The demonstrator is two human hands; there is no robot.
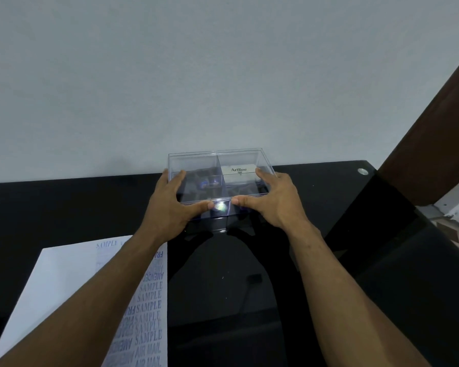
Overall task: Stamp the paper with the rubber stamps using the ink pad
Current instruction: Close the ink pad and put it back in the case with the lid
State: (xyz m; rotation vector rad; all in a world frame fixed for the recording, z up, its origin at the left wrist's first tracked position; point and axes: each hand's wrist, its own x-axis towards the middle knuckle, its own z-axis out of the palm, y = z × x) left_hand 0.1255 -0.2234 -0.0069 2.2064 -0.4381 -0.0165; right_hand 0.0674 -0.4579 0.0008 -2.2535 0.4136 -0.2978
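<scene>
Where the lower edge cuts the view, only bare forearms and part of a sheet, no elbows. Paper (64,287) flat on the near left of the black glossy table (355,260), its near end cropped by the frame, its right strip crossed by the left forearm. Blue stamped words down that right strip: SAMPLE, AIR MAIL, AMENDED readable, several others overlapped or blurred beyond reading. Faint marks higher on the sheet, too pale to make out.

Farther in, dark reflections of both arms on the glass top, plus a small dark shape seen through or in the glass, not identifiable. At the right, table corner with a round metal fitting (363,171).

Beyond, near the back edge, a clear plastic box (217,181) with inner dividers and a transparent lid. Left hand (170,207) on its left side, fingers spread over the lid edge, thumb pressed along the front rim. Right hand (270,200) likewise on the right side, grasping the lid from above. Whether the lid sits fully closed: cannot tell. Inside, far right compartment, a white ink pad (239,174) marked Artline. In the left compartment, dark shapes with a blue glint, probably stamps, too murky through glare to be certain.

Behind, plain pale grey wall (223,75); at far right a slanting dark brown wooden edge (429,123), cropped.
</scene>
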